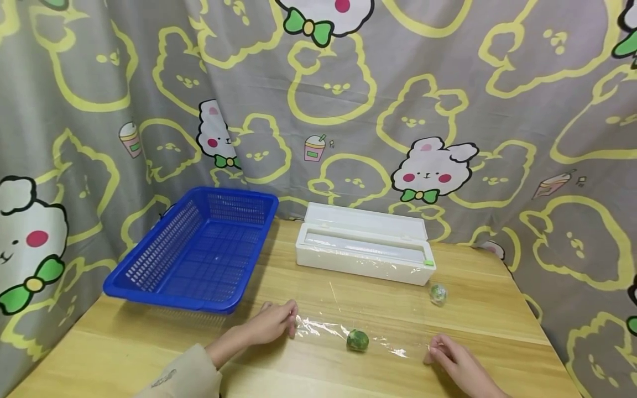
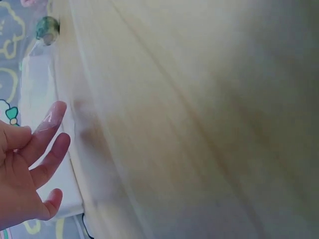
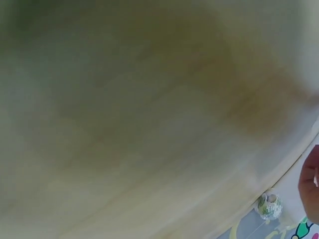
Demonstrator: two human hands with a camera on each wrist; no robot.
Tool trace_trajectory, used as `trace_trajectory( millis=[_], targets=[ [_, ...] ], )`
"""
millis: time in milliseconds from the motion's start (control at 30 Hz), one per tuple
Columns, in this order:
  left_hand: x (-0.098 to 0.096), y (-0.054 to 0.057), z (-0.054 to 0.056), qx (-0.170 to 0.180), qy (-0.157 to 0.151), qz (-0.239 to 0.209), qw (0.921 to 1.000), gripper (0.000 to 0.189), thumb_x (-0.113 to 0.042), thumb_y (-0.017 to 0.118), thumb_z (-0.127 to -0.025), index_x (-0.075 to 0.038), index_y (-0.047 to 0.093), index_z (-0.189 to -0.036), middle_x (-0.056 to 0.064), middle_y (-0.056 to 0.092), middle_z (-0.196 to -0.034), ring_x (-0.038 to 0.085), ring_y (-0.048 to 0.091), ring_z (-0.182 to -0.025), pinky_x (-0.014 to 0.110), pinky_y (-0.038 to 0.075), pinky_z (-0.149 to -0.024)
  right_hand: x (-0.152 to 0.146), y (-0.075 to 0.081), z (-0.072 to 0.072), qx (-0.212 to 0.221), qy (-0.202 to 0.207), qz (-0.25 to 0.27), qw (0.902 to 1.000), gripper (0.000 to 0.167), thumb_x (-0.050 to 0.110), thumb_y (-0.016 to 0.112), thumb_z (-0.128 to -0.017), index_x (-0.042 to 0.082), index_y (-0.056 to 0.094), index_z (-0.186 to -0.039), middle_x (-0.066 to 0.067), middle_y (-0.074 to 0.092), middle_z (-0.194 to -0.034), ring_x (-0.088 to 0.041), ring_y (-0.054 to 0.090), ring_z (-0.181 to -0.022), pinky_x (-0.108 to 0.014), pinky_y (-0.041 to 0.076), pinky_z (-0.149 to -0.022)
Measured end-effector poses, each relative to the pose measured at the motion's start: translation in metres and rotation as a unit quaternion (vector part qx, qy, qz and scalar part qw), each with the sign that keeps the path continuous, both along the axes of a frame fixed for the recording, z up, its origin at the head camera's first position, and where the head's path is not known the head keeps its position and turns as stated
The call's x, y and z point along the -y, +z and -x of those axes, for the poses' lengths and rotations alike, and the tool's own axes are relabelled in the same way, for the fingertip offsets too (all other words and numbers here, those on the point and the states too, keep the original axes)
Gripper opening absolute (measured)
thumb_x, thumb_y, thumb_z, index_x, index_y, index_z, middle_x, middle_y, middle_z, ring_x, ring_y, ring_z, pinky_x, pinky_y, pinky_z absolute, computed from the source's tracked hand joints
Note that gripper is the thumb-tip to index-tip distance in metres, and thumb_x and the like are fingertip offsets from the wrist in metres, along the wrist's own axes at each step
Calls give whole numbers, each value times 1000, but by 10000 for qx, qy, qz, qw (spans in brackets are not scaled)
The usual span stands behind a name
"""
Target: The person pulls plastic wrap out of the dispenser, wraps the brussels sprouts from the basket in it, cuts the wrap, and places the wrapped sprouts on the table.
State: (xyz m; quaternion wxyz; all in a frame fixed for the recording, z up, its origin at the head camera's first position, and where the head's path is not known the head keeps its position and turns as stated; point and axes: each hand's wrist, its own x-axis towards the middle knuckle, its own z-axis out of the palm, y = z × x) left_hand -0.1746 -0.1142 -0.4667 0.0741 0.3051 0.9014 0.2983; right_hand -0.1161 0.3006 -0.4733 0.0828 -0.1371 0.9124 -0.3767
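Note:
A sheet of clear plastic wrap (image 1: 318, 327) spans the space between both hands, shiny with creases along its near edge. My left hand (image 1: 272, 323) pinches its left edge between thumb and index finger; in the left wrist view the film clings to the index fingertip (image 2: 50, 119) while the other fingers are spread. The right edge is pinched by my right hand (image 1: 455, 362), which shows only partly in the right wrist view. Between the hands a small round green vegetable (image 1: 357, 340) overlaps the film. Behind the right hand lies a similar piece bundled in wrap (image 1: 438, 294).
A white plastic wrap dispenser box (image 1: 365, 269) stands at the back with its lid up and a roll inside. To the left, a blue plastic basket (image 1: 234, 304) sits on the wooden table (image 1: 278, 376). A patterned grey curtain (image 1: 348, 83) hangs behind.

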Motion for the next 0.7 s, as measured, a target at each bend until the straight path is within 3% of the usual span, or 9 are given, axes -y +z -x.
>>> trace_trajectory(
  millis=[133, 233, 367, 600, 700],
  targets=[
    [-2, -1, 3, 40, 67, -69, 9999, 12, -8, 48, -92, -13, 46, -82, -13, 61, -60, 1, 57, -70, 37, 28, -76, 2, 1, 3, 730, -411, 328, 9959, 15, 17, 49, -94, 3, 48, -90, -2, 64, -79, -3, 53, -67, -22, 43, -57],
    [-3, -3, 5, 72, 89, -105, 9999, 12, -8, 49, -92, -14, 48, -81, -12, 61, -59, -1, 55, -67, 38, 28, -76, 4, 3, 5, 921, -629, 509, 9925, 16, 15, 50, -93, 0, 48, -89, -6, 64, -78, -5, 55, -66, -22, 44, -55],
    [-4, -5, 6, -54, 150, -88, 9998, 13, -9, 52, -90, -16, 50, -79, -13, 59, -58, -3, 50, -63, 39, 28, -77, 9, 4, 7, 853, -867, 343, 9920, 13, 12, 51, -91, 0, 51, -85, -5, 64, -72, -7, 55, -60, -22, 42, -51],
    [-8, -5, 9, -1069, -19, 233, 9940, 18, -5, 57, -82, -19, 47, -74, -17, 45, -58, -2, 43, -59, 29, 32, -66, 23, 6, 10, 359, -1128, -431, 9920, 12, 5, 52, -86, 7, 51, -74, 1, 57, -60, -6, 46, -49, -20, 38, -45],
    [-9, -4, 10, -1236, -170, 311, 9917, 20, -2, 57, -79, -18, 50, -71, -16, 48, -60, -1, 45, -61, 27, 33, -64, 28, 8, 10, 187, -1307, -895, 9872, 15, 5, 55, -82, 11, 50, -69, 4, 54, -57, -6, 40, -46, -19, 32, -44]
  ],
)
